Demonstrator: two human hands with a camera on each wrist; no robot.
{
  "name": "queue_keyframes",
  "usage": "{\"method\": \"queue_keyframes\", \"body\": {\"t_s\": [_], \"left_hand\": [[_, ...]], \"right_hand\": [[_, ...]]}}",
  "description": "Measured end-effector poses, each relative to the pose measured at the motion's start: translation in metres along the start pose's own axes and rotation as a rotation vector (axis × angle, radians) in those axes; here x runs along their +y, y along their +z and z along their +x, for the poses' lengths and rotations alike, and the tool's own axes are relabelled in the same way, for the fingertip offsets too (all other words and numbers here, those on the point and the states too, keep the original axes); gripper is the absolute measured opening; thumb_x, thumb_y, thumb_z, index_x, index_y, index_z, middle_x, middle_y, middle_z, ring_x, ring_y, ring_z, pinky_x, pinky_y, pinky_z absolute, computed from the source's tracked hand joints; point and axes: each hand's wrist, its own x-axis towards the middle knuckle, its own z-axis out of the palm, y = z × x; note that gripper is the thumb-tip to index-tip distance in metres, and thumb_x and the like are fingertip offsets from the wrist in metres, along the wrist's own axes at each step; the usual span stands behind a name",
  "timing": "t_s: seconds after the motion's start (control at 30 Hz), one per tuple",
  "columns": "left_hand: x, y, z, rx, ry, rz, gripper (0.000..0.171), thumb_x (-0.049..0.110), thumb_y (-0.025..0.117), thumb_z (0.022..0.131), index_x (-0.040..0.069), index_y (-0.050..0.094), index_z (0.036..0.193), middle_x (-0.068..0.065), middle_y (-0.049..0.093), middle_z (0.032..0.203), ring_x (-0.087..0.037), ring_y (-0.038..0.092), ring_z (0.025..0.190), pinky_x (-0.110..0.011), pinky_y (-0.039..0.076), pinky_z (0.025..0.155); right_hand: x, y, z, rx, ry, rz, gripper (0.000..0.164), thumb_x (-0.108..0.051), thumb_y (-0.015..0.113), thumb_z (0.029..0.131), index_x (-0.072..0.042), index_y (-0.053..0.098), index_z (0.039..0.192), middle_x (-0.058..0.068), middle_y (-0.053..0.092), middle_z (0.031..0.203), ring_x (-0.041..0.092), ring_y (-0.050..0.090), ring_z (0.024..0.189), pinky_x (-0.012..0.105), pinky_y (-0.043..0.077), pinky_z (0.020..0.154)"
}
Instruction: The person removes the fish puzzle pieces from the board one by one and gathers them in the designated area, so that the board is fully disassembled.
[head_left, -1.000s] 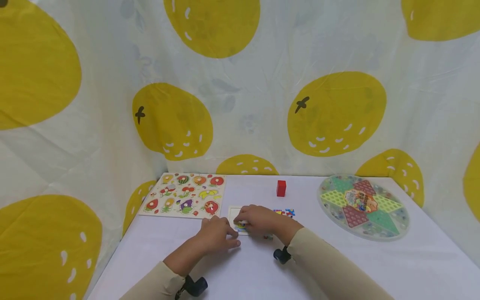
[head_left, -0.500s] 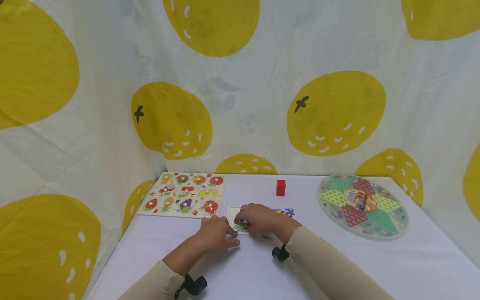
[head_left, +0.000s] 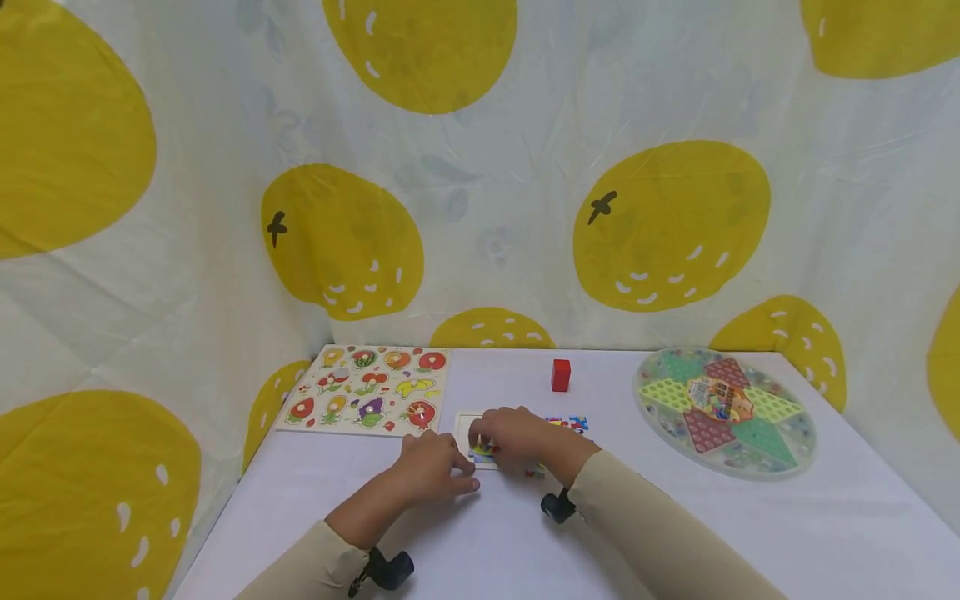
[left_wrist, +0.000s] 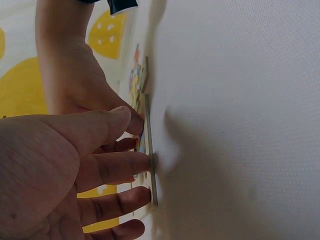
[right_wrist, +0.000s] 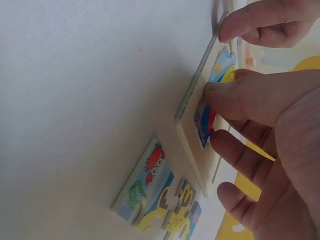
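Note:
A small wooden puzzle tray [right_wrist: 187, 119] lies on the white table in front of me, part of its picture filled with colourful pieces. My right hand [head_left: 513, 437] is over it, fingers curled down, with thumb and fingertips pinching a blue and red puzzle piece [right_wrist: 204, 124] inside the rim. Part of that piece is hidden by the fingers. My left hand [head_left: 433, 467] is held loosely at the tray's left side, its fingertips [left_wrist: 142, 162] right at the edge and nothing in its grasp.
Loose puzzle pieces [right_wrist: 150, 175], one with a red crab, lie right of the tray. Behind stands a red block [head_left: 561, 376]. A fruit puzzle board [head_left: 397, 427] is at the back left, a round Chinese checkers board [head_left: 780, 450] at the right.
The right hand's fingers have shifted very slightly over the tray. The left hand stays at the tray's edge, and the other things keep their places.

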Motion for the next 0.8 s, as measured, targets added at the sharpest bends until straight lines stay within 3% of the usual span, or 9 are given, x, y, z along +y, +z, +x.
{"method": "queue_keyframes", "body": {"t_s": [0.3,0.8], "left_hand": [[-0.0014,0.0015,0.0022,-0.005,-0.005,-0.002,0.033,0.048,0.085,0.09,0.024,0.086,0.114,0.005,0.067,0.105,-0.02,0.057,0.106,-0.051,0.036,0.087],[-0.0023,0.0017,0.0048,0.011,-0.006,-0.031,0.029,0.046,0.085,0.091,0.023,0.088,0.108,0.007,0.07,0.099,-0.019,0.059,0.102,-0.051,0.034,0.085]], "right_hand": [[-0.0016,0.0001,-0.0042,0.02,-0.012,-0.001,0.039,-0.019,0.087,0.091,-0.037,0.071,0.121,-0.015,0.07,0.11,0.012,0.06,0.111,0.049,0.045,0.102],[0.0066,0.0022,-0.007,0.069,-0.036,0.07,0.025,-0.018,0.075,0.1,-0.034,0.071,0.119,-0.016,0.068,0.105,0.01,0.059,0.105,0.046,0.045,0.098]]}}
